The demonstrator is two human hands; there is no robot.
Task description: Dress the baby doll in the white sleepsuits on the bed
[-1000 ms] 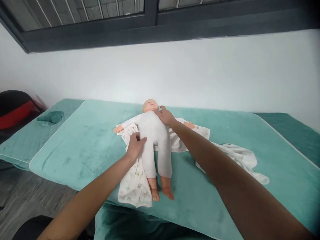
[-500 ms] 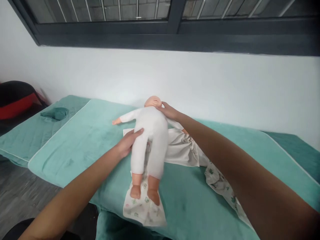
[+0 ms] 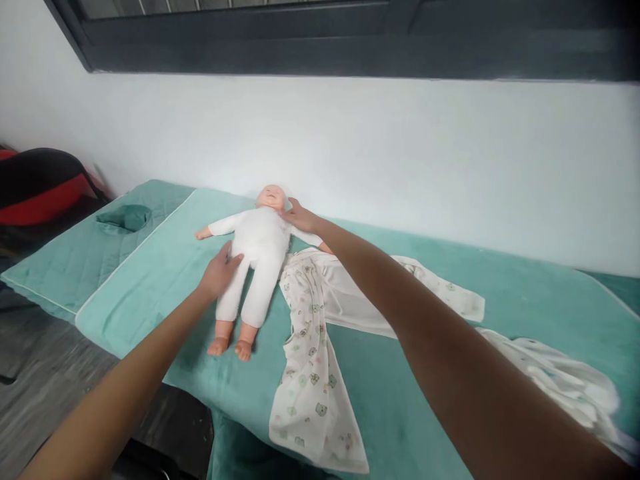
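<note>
- My left hand (image 3: pixel 220 270) is partly open at the hip of a soft, white-bodied baby doll (image 3: pixel 263 240), thumb spread from the fingers; I cannot tell whether it grips.
- My right hand (image 3: pixel 300 217), fingers loosely extended, reaches the doll's shoulder beside the neck; its hold, too, I cannot make out.
- The doll lies face up on a plush teal bed cover (image 3: pixel 425 393), head toward the white wall (image 3: pixel 350 133), arms outstretched, bare feet toward me.
- Just right of the doll, a white, animal-print cotton garment (image 3: pixel 320 373) lies spread out, one limb pointing my way.
</note>
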